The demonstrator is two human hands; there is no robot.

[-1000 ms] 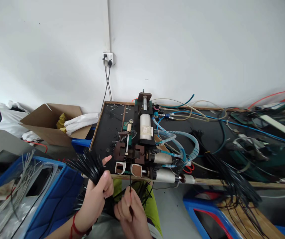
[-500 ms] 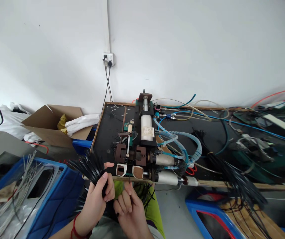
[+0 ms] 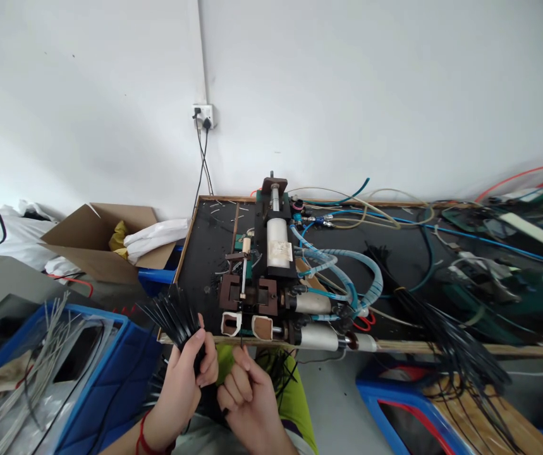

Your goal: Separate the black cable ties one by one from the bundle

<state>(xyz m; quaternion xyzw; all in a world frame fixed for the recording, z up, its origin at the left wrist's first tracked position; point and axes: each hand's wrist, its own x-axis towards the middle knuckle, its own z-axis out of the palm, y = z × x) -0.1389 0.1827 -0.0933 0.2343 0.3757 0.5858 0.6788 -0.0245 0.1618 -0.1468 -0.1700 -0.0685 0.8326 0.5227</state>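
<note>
My left hand [image 3: 191, 363] is closed round a bundle of black wires [image 3: 176, 319], whose cut ends fan out up and to the left. Lower and to the right, my right hand [image 3: 251, 395] is closed, with thumb and forefinger pinching a single thin black wire [image 3: 241, 339]. That wire reaches up into the front of a pneumatic machine [image 3: 248, 294] with brown jaw blocks, passing between two cloth-padded pieces [image 3: 262, 327]. Its far end is hidden in the machine.
Air cylinders [image 3: 319, 337] and blue hoses [image 3: 370, 278] extend to the machine's right. Another tied bundle of black wires [image 3: 435, 328] hangs over the bench edge. A blue bin [image 3: 124, 325] with pale wires stands at left, a cardboard box [image 3: 95, 253] behind it. Black wires [image 3: 283, 373] lie on my lap.
The forefinger of my left hand has drawn back from the machine towards the wire bundle. My right hand keeps its pinch near the machine's front. The view has shifted slightly.
</note>
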